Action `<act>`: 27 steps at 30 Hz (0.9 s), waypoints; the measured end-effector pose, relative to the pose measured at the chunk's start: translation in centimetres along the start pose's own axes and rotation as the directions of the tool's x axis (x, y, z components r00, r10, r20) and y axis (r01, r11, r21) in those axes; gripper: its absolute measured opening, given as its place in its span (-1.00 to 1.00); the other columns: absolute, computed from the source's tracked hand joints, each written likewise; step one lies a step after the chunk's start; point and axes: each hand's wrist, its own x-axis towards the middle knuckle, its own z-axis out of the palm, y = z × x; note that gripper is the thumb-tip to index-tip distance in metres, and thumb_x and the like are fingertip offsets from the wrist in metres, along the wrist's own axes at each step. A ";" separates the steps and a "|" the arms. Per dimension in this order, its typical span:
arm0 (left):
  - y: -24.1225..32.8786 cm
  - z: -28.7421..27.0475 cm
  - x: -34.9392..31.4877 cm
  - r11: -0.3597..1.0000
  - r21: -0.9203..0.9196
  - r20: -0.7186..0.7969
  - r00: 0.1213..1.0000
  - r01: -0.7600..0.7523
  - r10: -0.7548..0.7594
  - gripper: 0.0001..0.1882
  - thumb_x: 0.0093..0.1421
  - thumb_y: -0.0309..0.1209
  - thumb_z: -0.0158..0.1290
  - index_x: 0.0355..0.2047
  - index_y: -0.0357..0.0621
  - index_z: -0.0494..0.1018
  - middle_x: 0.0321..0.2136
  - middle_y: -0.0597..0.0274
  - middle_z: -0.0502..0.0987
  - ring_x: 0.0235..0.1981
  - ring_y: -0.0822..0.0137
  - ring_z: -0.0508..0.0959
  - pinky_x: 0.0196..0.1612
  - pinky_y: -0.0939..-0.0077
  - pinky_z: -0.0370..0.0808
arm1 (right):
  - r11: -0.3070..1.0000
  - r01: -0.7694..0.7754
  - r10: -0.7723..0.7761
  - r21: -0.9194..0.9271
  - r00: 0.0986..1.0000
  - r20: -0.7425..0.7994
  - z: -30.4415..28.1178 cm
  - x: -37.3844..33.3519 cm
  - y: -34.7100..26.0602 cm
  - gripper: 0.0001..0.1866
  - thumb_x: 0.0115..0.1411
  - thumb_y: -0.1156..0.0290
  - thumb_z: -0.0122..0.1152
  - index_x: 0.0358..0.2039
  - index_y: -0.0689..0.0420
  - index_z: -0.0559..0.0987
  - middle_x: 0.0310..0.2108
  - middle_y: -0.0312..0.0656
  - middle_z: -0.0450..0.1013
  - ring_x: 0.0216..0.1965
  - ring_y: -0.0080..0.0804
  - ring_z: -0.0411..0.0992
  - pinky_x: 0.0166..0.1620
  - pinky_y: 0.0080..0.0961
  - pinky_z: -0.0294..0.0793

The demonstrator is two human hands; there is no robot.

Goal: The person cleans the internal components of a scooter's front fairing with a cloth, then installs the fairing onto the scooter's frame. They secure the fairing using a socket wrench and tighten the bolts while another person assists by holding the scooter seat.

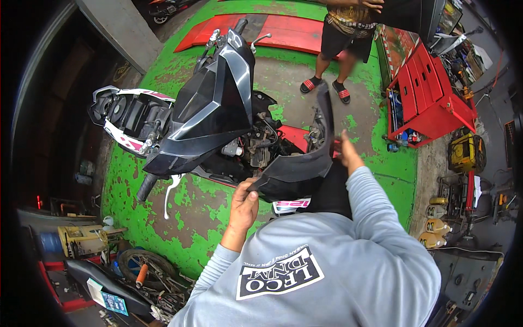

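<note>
bystander (343, 32): head cut off | right hand (348, 155): fingers blurred

A motorcycle repair workshop: a partly stripped scooter (207, 125) stands on a worn green-painted floor (163, 218), beside a red tool cabinet (430, 98) and spare wheels (143, 265).

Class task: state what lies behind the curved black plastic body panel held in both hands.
Behind the curved black plastic body panel: the scooter's exposed engine parts and some red bodywork. Whatever sits directly behind the panel is hidden.
</note>
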 end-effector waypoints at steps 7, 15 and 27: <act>-0.2 -0.2 -0.5 0.990 -0.131 -0.108 0.992 0.044 -0.058 -0.78 0.37 -0.45 0.10 0.01 -0.08 0.50 -0.01 0.29 0.58 0.08 0.39 0.50 0.27 0.39 0.30 | 0.989 -0.136 0.108 0.056 0.932 0.346 5.3 2.3 1.6 0.06 0.18 -0.61 -0.28 0.46 -0.09 0.10 0.46 -0.11 0.02 0.46 -0.11 -0.04 0.40 0.13 -0.12; -0.4 -0.4 -0.3 0.989 -0.116 -0.337 0.941 -0.089 0.045 -0.79 0.44 -0.44 -0.01 0.05 -0.08 0.46 0.07 0.27 0.55 0.14 0.34 0.47 0.31 0.34 0.31 | 0.997 -0.024 0.046 -0.069 0.940 0.337 3.8 -2.5 -0.8 0.24 0.07 -0.73 -0.39 0.52 -0.05 -0.02 0.52 -0.12 -0.06 0.50 0.01 -0.09 0.43 0.18 -0.18; -2.8 -1.2 0.2 0.974 -0.196 -0.476 0.879 -0.113 0.007 -0.79 0.45 -0.39 -0.02 0.05 -0.03 0.46 0.10 0.28 0.54 0.19 0.30 0.44 0.32 0.24 0.26 | 0.987 -0.048 -0.022 0.155 0.907 0.421 2.2 -0.5 -0.5 -0.01 0.26 -0.50 -0.15 0.38 0.09 0.32 0.30 -0.10 0.36 0.26 -0.13 0.36 0.29 -0.09 0.34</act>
